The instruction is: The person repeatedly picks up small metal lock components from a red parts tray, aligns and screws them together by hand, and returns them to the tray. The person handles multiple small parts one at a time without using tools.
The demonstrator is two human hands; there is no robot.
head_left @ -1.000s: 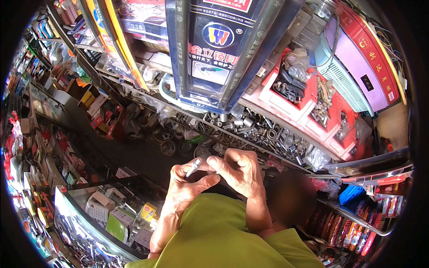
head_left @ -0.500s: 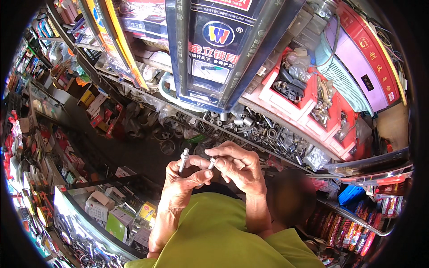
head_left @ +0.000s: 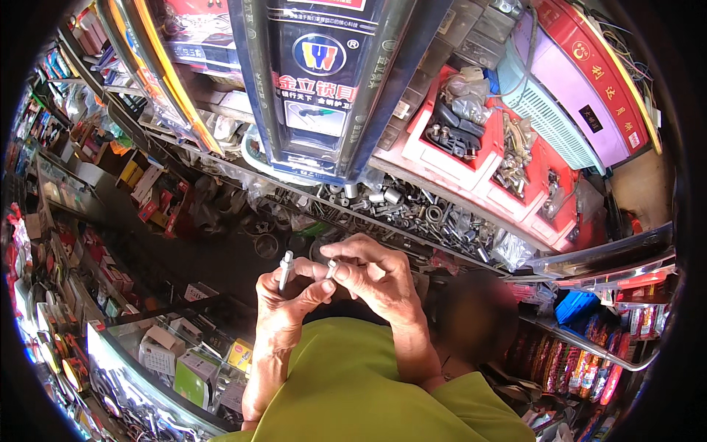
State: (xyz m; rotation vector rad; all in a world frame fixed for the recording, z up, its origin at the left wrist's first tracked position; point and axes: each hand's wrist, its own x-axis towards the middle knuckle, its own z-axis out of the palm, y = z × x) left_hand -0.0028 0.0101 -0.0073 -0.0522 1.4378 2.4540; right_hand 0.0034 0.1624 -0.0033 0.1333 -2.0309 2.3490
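Note:
In front of my green shirt, my two hands are raised close together. My left hand [head_left: 283,313] is closed, with a slim silver bolt [head_left: 285,272] standing upright between its fingers. A thicker, nut-like collar shows near the bolt's upper end. My right hand [head_left: 379,283] pinches a small pale metal piece [head_left: 332,269] between thumb and fingers; its exact kind is too small to make out. The left thumb and fingertips point toward this piece, nearly meeting the right fingertips. The lower part of the bolt is hidden by the left hand.
Beyond my hands runs a long shelf of loose metal hardware [head_left: 434,214]. Red bins [head_left: 471,166] with fittings stand at the right, beside a tall blue display box [head_left: 317,88]. A glass case [head_left: 118,368] lies at lower left. A person's head [head_left: 475,317] is close on my right.
The view has turned slightly, so the surroundings and both hands sit further left in the picture. The grip on the bolt and the small piece looks the same.

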